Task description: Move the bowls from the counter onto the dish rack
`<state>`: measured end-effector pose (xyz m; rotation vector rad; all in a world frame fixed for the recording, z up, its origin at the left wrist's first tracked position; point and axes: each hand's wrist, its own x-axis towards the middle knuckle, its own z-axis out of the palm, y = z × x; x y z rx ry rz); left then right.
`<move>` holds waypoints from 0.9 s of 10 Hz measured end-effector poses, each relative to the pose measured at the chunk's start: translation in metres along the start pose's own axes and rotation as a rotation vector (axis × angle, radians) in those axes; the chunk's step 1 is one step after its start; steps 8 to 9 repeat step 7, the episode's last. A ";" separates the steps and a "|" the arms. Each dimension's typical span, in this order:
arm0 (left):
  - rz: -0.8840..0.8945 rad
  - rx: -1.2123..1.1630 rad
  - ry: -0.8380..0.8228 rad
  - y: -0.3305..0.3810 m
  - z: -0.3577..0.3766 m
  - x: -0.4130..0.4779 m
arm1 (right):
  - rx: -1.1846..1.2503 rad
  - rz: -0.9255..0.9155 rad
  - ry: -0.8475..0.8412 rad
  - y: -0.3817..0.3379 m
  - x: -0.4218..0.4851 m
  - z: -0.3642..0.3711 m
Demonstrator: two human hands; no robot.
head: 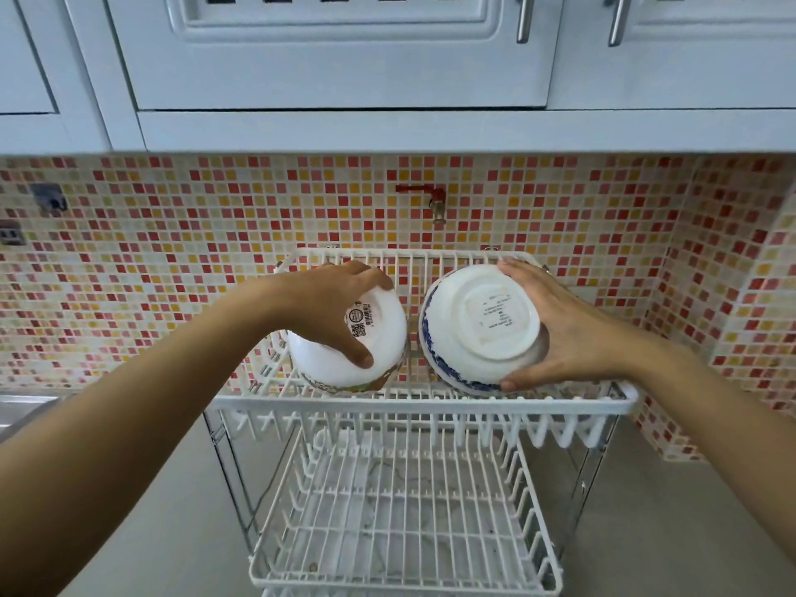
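Observation:
Two white bowls are upside down in the top tier of a white wire dish rack (422, 402). My left hand (327, 308) grips the left bowl (374, 338), which has a barcode sticker on its base and a coloured pattern at its rim. My right hand (560, 329) grips the right bowl (469, 333), which has a blue pattern along its edge and a paper label on its base. Both bowls are tilted with their bases toward me and rest on the rack's wires.
The rack's lower tier (400, 510) holds nothing and stands on a grey counter (667, 532). A mosaic-tiled wall with a red tap (430, 198) is behind. White cupboards (344, 58) hang overhead. A steel sink edge (21, 407) shows at the left.

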<state>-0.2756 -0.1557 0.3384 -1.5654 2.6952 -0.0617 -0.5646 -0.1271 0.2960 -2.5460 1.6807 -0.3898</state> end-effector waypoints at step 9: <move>-0.012 -0.179 0.372 0.016 -0.003 -0.023 | 0.055 -0.064 0.274 -0.052 0.004 -0.013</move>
